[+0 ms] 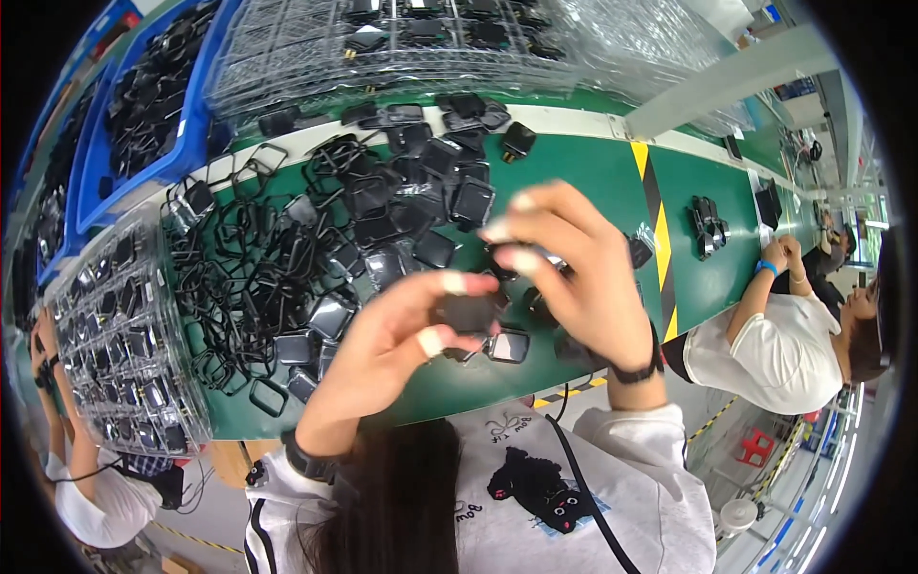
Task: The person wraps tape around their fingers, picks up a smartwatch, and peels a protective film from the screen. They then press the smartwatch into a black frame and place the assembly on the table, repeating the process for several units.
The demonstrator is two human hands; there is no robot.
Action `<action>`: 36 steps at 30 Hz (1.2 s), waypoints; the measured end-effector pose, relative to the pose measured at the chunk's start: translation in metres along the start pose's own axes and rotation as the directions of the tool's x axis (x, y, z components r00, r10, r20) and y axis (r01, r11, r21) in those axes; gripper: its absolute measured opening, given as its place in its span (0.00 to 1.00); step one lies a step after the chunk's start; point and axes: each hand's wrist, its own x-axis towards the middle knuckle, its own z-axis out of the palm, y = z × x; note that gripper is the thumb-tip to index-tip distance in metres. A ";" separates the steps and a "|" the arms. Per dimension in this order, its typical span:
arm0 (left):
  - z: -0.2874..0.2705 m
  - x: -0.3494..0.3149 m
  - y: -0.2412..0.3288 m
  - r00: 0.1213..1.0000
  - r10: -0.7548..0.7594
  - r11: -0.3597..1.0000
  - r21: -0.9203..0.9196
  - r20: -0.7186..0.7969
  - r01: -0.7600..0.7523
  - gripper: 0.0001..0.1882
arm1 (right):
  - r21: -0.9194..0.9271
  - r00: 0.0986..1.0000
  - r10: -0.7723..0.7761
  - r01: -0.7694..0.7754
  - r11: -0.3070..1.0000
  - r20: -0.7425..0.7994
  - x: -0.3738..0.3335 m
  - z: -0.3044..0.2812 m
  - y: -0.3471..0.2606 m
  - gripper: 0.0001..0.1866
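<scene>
My left hand [387, 349] is closed on a small dark square casing [469, 313], pinched between thumb and fingers above the green table [440, 392]. White covers show on some fingertips of both hands. My right hand [588, 277] is raised just right of that casing, its fingers bent and apart, slightly blurred; I see nothing gripped in it. Beneath and between the hands lie more dark casings, partly hidden. One casing with a glossy face [508, 345] lies near the front edge. Beyond the hands is a heap of black square casings [411, 191].
Thin black frames [273, 287] lie tangled on the left. Clear plastic trays [124, 354] of parts and a blue bin [143, 115] stand beyond them. Stacked clear trays [402, 57] line the back. Yellow-black tape [655, 230] crosses the table. A co-worker [784, 344] sits at right.
</scene>
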 end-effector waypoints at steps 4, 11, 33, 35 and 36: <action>-0.007 -0.015 0.020 0.932 0.164 0.986 0.049 -0.323 -0.156 0.24 | -0.135 0.959 -0.114 0.152 0.979 0.259 0.047 0.038 0.024 0.09; -0.028 -0.026 0.013 0.764 0.309 0.951 0.160 -0.567 -0.266 0.26 | 0.193 0.920 -0.141 0.073 0.978 0.366 0.066 0.027 0.003 0.10; -0.013 -0.007 0.005 0.864 0.141 0.947 -0.189 -0.484 -0.260 0.20 | 0.564 0.995 0.031 -0.078 0.822 0.093 0.037 0.076 0.002 0.06; -0.018 -0.006 0.004 0.880 0.158 0.924 -0.248 -0.448 -0.292 0.19 | 0.749 0.951 0.105 -0.295 0.593 0.291 0.043 0.071 0.006 0.06; -0.018 -0.007 0.006 0.859 0.166 0.917 -0.245 -0.485 -0.316 0.20 | 0.703 0.907 0.064 -0.365 0.611 0.415 0.052 0.065 0.011 0.08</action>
